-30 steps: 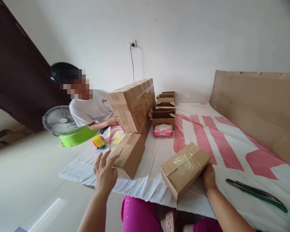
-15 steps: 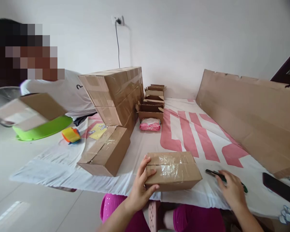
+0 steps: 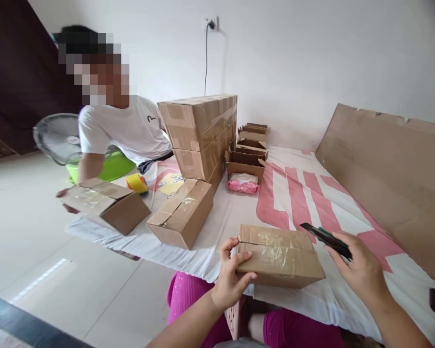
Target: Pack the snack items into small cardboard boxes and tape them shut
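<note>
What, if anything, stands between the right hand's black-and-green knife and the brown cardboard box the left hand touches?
Nothing visible: the right hand holds the knife near the box, with only white-and-pink cloth showing in the gap. The left hand touches the box's left end.

Homelike room: fan point(image 3: 58, 139), tiled floor point(image 3: 76, 290)
</note>
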Demonstrator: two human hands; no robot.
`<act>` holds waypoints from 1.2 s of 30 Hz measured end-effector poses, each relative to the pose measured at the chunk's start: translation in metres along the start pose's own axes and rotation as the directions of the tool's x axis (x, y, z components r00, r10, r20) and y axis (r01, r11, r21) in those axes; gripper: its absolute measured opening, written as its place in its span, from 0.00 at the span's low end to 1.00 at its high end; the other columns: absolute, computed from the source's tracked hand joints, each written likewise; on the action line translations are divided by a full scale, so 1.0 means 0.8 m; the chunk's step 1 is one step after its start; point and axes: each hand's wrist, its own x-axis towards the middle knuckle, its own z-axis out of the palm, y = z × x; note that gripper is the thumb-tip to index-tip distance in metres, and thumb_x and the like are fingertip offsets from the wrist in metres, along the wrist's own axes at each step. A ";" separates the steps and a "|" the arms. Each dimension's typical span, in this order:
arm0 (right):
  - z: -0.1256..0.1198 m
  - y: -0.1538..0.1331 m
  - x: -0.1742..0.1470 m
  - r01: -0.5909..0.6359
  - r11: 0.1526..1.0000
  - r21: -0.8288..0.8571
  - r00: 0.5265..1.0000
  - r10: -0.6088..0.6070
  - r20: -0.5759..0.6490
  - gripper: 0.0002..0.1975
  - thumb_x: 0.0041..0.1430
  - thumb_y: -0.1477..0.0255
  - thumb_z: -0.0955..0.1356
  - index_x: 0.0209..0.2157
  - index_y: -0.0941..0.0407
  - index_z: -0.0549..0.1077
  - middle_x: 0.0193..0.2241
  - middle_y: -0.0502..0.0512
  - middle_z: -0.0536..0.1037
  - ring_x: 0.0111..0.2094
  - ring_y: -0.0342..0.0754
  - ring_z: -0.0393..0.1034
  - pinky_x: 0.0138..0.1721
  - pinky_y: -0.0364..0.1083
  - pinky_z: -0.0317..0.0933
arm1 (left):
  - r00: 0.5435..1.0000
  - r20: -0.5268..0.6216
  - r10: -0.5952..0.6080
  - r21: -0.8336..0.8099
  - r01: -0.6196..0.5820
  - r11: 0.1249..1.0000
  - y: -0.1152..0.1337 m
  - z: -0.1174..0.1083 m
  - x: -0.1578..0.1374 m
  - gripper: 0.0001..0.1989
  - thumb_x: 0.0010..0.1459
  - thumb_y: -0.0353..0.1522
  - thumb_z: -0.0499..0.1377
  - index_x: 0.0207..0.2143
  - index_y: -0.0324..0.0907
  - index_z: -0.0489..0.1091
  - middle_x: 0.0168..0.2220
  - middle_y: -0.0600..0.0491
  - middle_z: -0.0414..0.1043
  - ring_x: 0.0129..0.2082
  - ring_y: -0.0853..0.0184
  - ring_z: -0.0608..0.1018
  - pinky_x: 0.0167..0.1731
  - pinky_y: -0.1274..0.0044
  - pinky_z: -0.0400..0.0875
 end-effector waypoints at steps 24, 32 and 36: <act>-0.041 -0.060 0.075 0.660 0.746 -0.089 0.705 -0.574 0.416 0.27 0.58 0.88 0.58 0.55 0.55 0.70 0.36 0.54 0.77 0.37 0.47 0.68 0.39 0.49 0.58 | 0.998 0.067 -0.006 0.064 0.002 0.998 0.007 0.003 -0.001 0.18 0.59 0.43 0.59 0.50 0.47 0.66 0.54 0.45 0.51 0.56 0.54 0.63 0.53 0.58 0.67; -0.065 -0.025 0.055 0.603 0.789 -0.117 0.729 -0.486 0.482 0.27 0.57 0.87 0.58 0.53 0.53 0.72 0.34 0.54 0.77 0.36 0.48 0.68 0.38 0.49 0.58 | 0.991 0.134 -0.015 0.095 0.002 0.995 0.008 0.008 0.010 0.16 0.60 0.39 0.60 0.50 0.46 0.67 0.54 0.44 0.52 0.57 0.53 0.63 0.54 0.57 0.67; -0.082 0.006 0.032 0.535 0.829 -0.163 0.782 -0.413 0.467 0.30 0.57 0.88 0.56 0.55 0.50 0.70 0.39 0.53 0.77 0.39 0.48 0.68 0.41 0.49 0.59 | 0.991 0.136 -0.003 0.060 -0.005 0.998 0.006 0.009 0.012 0.17 0.59 0.38 0.60 0.50 0.46 0.67 0.53 0.44 0.53 0.57 0.54 0.63 0.55 0.58 0.66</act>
